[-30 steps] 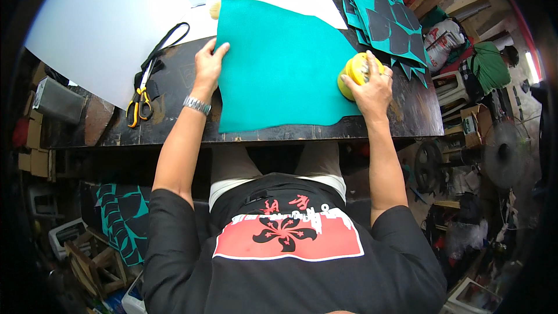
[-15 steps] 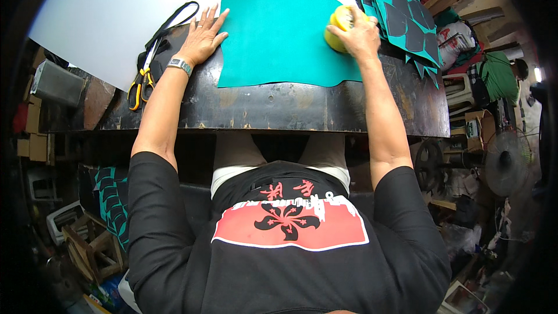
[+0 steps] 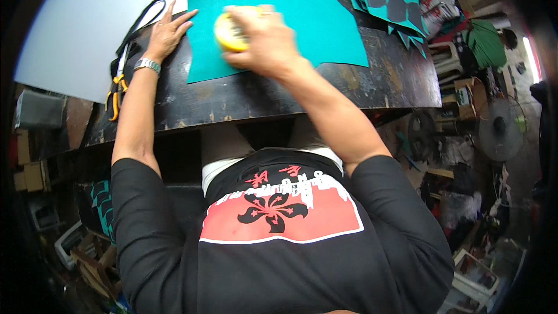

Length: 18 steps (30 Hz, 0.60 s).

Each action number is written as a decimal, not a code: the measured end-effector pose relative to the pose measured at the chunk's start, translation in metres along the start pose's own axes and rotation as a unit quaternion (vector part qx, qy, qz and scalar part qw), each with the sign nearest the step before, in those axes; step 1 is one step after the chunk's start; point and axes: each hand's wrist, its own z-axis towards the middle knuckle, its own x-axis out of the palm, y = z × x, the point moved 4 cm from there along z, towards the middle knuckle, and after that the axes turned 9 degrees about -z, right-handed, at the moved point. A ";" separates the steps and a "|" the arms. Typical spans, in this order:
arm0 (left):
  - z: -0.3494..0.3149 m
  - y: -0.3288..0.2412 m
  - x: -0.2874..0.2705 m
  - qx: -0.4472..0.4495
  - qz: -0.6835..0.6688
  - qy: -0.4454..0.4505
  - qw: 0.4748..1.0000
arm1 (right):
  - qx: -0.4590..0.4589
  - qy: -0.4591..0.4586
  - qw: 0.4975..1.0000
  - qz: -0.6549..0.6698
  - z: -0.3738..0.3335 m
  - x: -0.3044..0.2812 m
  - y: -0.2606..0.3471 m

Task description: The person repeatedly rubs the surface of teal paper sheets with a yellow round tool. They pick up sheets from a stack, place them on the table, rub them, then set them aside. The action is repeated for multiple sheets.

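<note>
Closest in, the black shirt (image 3: 325, 261) with its red printed panel fills the foreground, and beyond it comes the scuffed near edge of the dark worktop (image 3: 256, 96). Now the action: a teal sheet (image 3: 325, 29) lies on that worktop straight ahead, looking longest from side to side, though its far edge runs up to the rim of view. Over its left half, here's the right hand (image 3: 256, 35), blurred, its fingers wrapped round a yellow round object (image 3: 228, 34); whether that base touches the sheet, the blur doesn't let us tell. And that's the key relation: the right forearm (image 3: 331, 107) slants across to the left, so the yellow piece sits nearer the sheet's left edge than its right, with the left hand just off to its left. That left hand (image 3: 165, 36) rests with fingers spread and nothing gripped, fingertips right at the sheet's left border, a metal watch (image 3: 147, 65) on the wrist. Outside it lie orange-and-black scissors (image 3: 114, 92) and a dark strap (image 3: 139, 22), with a big white sheet (image 3: 81, 29) beyond. Far right, teal-and-black patterned panels (image 3: 389, 3) are stacked on the worktop, well apart from the yellow object.
</note>
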 end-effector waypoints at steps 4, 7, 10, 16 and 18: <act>-0.004 -0.019 -0.002 0.007 0.031 0.020 0.999 | 0.188 0.005 0.968 -0.167 -0.065 -0.091 -0.122; -0.006 -0.032 -0.002 0.031 -0.002 0.066 0.997 | 0.382 -0.004 0.912 -0.150 -0.079 -0.127 -0.184; -0.008 -0.038 -0.004 0.035 0.004 0.072 0.997 | 0.295 0.052 0.911 -0.283 -0.062 -0.105 -0.161; -0.009 -0.036 -0.003 0.027 -0.027 0.046 0.998 | -0.026 0.006 0.997 -0.070 -0.029 -0.016 0.007; -0.009 -0.033 -0.003 0.028 -0.075 0.034 0.996 | -0.052 0.006 0.998 -0.040 -0.002 0.009 0.037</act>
